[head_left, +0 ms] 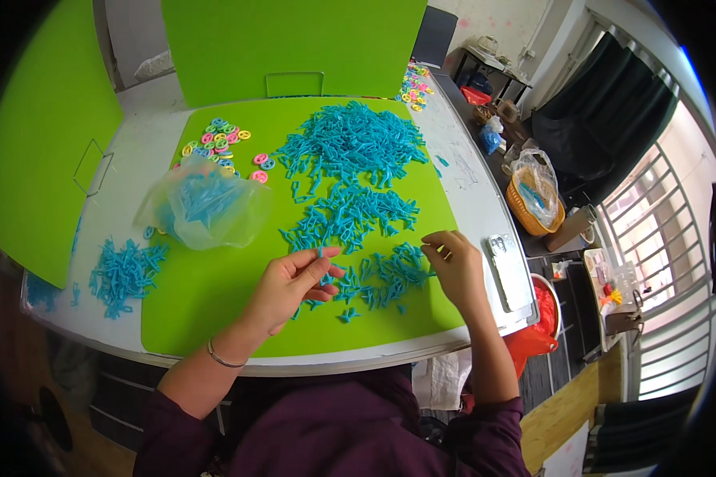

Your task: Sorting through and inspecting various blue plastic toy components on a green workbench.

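Small blue plastic pieces, thin and forked, lie in a big heap (358, 139) at the far side of a green board, with a looser pile (354, 215) nearer to me. My left hand (296, 282) pinches one small blue plastic piece (321, 253) between thumb and forefinger, its other fingers loosely curled. Beside the nearest scatter of pieces (390, 274) is my right hand (456, 266), fingers bent and drawn together at the scatter's right edge. What its fingertips hold, if anything, is too small to make out.
The green board (215, 318) covers much of the white table (87, 318). A clear bag of blue pieces (207, 207) sits left, near colourful plastic rings (215, 143). Another blue pile (126, 274) lies at far left. A phone (507, 270) rests by the right edge. Upright green panels (294, 48) stand behind.
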Demonstrator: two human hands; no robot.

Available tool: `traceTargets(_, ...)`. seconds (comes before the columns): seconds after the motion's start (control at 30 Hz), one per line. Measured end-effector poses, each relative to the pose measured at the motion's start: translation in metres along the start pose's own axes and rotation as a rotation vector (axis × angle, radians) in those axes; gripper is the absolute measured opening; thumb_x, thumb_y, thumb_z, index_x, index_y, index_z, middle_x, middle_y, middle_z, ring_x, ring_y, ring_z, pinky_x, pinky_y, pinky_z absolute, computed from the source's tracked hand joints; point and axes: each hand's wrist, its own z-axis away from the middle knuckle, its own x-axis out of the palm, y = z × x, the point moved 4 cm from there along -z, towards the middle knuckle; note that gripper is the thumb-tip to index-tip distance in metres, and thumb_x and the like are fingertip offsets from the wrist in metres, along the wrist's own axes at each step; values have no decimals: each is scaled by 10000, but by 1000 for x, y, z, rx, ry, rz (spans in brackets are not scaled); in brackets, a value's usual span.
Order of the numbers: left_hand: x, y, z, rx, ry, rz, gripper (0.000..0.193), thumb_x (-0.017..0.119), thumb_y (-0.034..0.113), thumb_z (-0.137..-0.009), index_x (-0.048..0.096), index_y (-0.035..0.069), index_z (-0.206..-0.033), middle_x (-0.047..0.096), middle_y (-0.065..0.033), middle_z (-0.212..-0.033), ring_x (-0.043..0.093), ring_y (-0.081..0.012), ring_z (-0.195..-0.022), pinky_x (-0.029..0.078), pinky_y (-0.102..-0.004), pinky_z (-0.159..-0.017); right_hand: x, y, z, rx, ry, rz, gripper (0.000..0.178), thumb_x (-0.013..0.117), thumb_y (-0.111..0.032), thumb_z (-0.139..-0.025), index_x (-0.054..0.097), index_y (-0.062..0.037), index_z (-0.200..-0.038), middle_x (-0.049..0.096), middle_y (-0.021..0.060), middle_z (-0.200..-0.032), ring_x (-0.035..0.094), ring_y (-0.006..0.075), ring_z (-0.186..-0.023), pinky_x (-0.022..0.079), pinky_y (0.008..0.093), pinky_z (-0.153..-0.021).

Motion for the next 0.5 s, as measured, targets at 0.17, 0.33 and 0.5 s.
traceTargets(0.17, -1, 5, 2, 27, 42, 48, 183, 502, 182, -931, 525, 33, -1035, 626, -71, -945, 620, -124, -731, 506, -210, -613, -9, 10, -5, -42, -7, 148, 114, 653, -61, -759, 645, -13, -862, 617, 103, -796, 586, 188, -640, 468, 289, -596)
traceTargets(0.33, -1, 5, 3, 45, 29, 47, 140, 515, 181, -924, 516, 51, -978, 621, -71, -947, 629, -140, -720, 510, -214, -589, -7, 5, 3, 40, -164, 46, 105, 653, -63, -765, 652, -19, -861, 614, 97, -784, 582, 187, -637, 465, 287, -604)
traceTargets(0.5, -3, 8, 4, 30, 27, 38, 139, 517, 185, -923, 519, 57, -977, 619, -70, -947, 630, -141, -717, 510, -213, -570, 3, -11, 4, -34, -194, -21, 97, 652, -66, -775, 663, -28, -864, 610, 93, -781, 575, 182, -639, 463, 288, -602)
